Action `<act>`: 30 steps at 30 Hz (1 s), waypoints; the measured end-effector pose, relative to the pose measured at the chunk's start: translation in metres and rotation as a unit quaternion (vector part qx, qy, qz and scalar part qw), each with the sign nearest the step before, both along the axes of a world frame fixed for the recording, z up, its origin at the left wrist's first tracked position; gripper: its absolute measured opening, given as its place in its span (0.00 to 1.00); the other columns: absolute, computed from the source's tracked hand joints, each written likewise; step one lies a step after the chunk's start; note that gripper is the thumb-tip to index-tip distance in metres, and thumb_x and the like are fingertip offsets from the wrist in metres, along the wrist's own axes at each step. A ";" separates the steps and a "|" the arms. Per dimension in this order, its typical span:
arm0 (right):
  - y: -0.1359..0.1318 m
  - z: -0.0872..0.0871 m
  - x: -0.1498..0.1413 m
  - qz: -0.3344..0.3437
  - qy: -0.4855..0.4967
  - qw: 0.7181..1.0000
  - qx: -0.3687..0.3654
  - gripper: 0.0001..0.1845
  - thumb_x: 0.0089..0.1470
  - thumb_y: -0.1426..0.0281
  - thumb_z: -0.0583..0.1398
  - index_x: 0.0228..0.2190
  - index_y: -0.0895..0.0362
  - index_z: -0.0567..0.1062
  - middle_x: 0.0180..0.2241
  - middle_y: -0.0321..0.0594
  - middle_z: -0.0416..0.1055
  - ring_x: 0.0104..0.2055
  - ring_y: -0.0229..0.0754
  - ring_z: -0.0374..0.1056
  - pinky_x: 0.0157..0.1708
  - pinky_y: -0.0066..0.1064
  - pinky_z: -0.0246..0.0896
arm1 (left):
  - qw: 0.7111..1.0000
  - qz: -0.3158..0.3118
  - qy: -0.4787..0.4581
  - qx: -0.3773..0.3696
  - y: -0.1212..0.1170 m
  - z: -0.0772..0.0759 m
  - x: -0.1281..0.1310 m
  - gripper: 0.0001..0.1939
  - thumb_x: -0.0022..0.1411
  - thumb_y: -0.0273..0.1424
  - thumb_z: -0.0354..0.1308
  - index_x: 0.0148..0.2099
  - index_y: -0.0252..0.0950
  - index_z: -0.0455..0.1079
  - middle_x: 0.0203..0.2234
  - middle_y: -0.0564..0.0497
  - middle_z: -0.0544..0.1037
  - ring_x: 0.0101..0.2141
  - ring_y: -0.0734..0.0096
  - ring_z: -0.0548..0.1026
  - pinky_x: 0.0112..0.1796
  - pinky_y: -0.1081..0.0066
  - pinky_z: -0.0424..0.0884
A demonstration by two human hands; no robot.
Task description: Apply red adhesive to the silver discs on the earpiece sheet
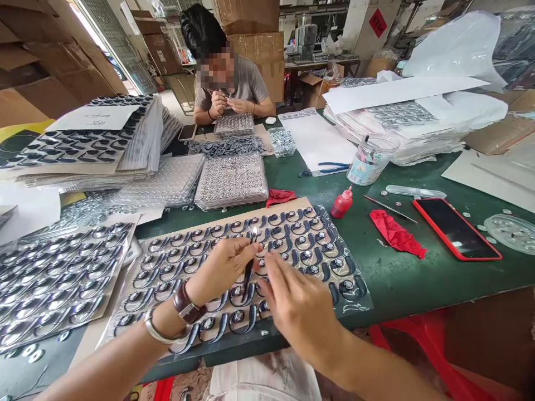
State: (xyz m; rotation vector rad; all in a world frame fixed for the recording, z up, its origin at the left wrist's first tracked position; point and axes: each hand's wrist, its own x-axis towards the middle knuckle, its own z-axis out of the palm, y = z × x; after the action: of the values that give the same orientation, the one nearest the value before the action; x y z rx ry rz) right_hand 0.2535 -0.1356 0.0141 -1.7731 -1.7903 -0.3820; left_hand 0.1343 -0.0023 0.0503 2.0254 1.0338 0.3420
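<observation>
A cardboard sheet [292,205] in front of me carries rows of dark hook-shaped parts with shiny round centres [309,253]. My left hand [223,267], with a watch and a bangle on the wrist, hovers over the sheet's middle and pinches a thin dark tool [252,245] with a small shiny piece at its tip. My right hand [295,303] is just to its right, above the sheet's front rows, its fingers pointing toward the tool; their tips are blurred.
A red glue bottle [341,203], red cloth [397,234], red phone [455,228], plastic jar [371,159] and blue pliers [330,167] lie on the green table at right. Stacked part trays [232,181] sit behind. A person across the table [229,83] works with both hands.
</observation>
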 end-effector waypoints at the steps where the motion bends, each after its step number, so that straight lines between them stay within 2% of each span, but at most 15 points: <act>1: -0.002 0.002 0.012 0.006 -0.001 1.000 -0.003 0.16 0.62 0.70 0.58 0.50 0.64 0.73 0.48 0.48 0.77 0.41 0.44 0.78 0.31 0.31 0.71 | 0.998 -0.039 0.036 0.024 0.007 0.002 -0.001 0.20 0.63 0.42 0.52 0.26 0.34 0.70 0.18 0.54 0.71 0.21 0.76 0.67 0.27 0.76 0.65; 4: 0.000 0.005 0.054 0.018 -0.004 1.000 -0.023 0.12 0.62 0.70 0.58 0.46 0.61 0.74 0.42 0.44 0.80 0.31 0.40 0.78 0.25 0.29 0.68 | 0.976 -0.136 0.137 0.104 0.027 0.006 -0.002 0.17 0.66 0.38 0.46 0.35 0.34 0.72 0.26 0.49 0.76 0.24 0.73 0.71 0.32 0.73 0.68; 6: 0.009 0.003 0.082 0.038 0.016 0.997 -0.058 0.11 0.62 0.71 0.57 0.46 0.59 0.74 0.39 0.43 0.81 0.31 0.41 0.78 0.27 0.29 0.69 | 0.953 -0.177 0.191 0.155 0.038 0.004 0.001 0.18 0.68 0.35 0.43 0.44 0.33 0.71 0.33 0.45 0.77 0.29 0.68 0.75 0.37 0.68 0.70; 9: 0.032 -0.003 0.114 0.093 0.114 0.980 -0.136 0.19 0.63 0.76 0.52 0.55 0.57 0.65 0.45 0.43 0.79 0.41 0.42 0.78 0.39 0.32 0.73 | 0.917 -0.225 0.253 0.211 0.048 -0.005 0.012 0.19 0.70 0.33 0.40 0.53 0.32 0.67 0.37 0.42 0.77 0.36 0.62 0.77 0.40 0.63 0.72; 11: 0.049 -0.007 0.127 0.121 0.179 0.961 -0.174 0.25 0.62 0.78 0.50 0.60 0.55 0.57 0.51 0.44 0.75 0.49 0.42 0.74 0.48 0.35 0.71 | 0.896 -0.244 0.283 0.238 0.051 -0.011 0.020 0.18 0.71 0.30 0.40 0.56 0.32 0.65 0.39 0.41 0.77 0.37 0.61 0.78 0.39 0.63 0.73; 13: 0.065 -0.012 0.132 0.139 0.211 0.948 -0.191 0.28 0.62 0.78 0.50 0.61 0.54 0.53 0.53 0.45 0.73 0.52 0.43 0.72 0.52 0.39 0.69 | 0.879 -0.254 0.308 0.260 0.051 -0.018 0.027 0.19 0.69 0.25 0.41 0.58 0.31 0.62 0.41 0.40 0.77 0.36 0.62 0.78 0.36 0.64 0.74; 17: 0.089 -0.024 0.133 0.179 0.224 0.943 -0.172 0.27 0.62 0.79 0.49 0.61 0.55 0.54 0.52 0.46 0.73 0.53 0.42 0.71 0.54 0.40 0.67 | 0.854 -0.263 0.347 0.284 0.049 -0.027 0.037 0.28 0.61 0.16 0.43 0.63 0.32 0.58 0.40 0.42 0.77 0.32 0.60 0.79 0.30 0.64 0.75; 20: 0.097 -0.035 0.132 0.203 0.250 0.937 -0.136 0.26 0.63 0.79 0.48 0.60 0.56 0.55 0.51 0.47 0.73 0.53 0.40 0.70 0.54 0.37 0.66 | 0.845 -0.269 0.364 0.287 0.047 -0.032 0.040 0.30 0.59 0.15 0.43 0.63 0.31 0.57 0.39 0.44 0.77 0.30 0.60 0.79 0.28 0.63 0.76; 23: 0.097 -0.043 0.131 0.203 0.278 0.932 -0.113 0.25 0.63 0.79 0.48 0.60 0.56 0.56 0.50 0.46 0.74 0.52 0.39 0.71 0.54 0.36 0.66 | 0.840 -0.277 0.361 0.294 0.044 -0.037 0.041 0.29 0.61 0.17 0.41 0.64 0.30 0.56 0.38 0.44 0.77 0.31 0.62 0.78 0.28 0.63 0.77; 26: 0.096 -0.046 0.130 0.203 0.298 0.926 -0.107 0.24 0.63 0.79 0.49 0.59 0.55 0.58 0.49 0.45 0.74 0.51 0.38 0.71 0.53 0.35 0.67 | 0.840 -0.278 0.354 0.302 0.042 -0.041 0.039 0.28 0.64 0.18 0.41 0.66 0.28 0.52 0.36 0.46 0.76 0.29 0.64 0.77 0.26 0.64 0.76; 30: 0.096 -0.045 0.130 0.205 0.303 0.926 -0.099 0.23 0.63 0.78 0.50 0.57 0.55 0.60 0.48 0.43 0.75 0.50 0.39 0.72 0.52 0.36 0.68 | 0.833 -0.274 0.354 0.325 0.041 -0.043 0.039 0.27 0.64 0.19 0.42 0.65 0.28 0.54 0.34 0.47 0.76 0.27 0.65 0.77 0.25 0.65 0.75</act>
State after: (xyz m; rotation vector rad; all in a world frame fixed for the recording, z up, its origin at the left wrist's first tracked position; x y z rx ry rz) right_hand 0.3830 -0.0401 -0.0313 -1.3685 -1.7006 0.4849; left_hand 0.1730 0.0391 0.0069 3.0812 0.7103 -0.4811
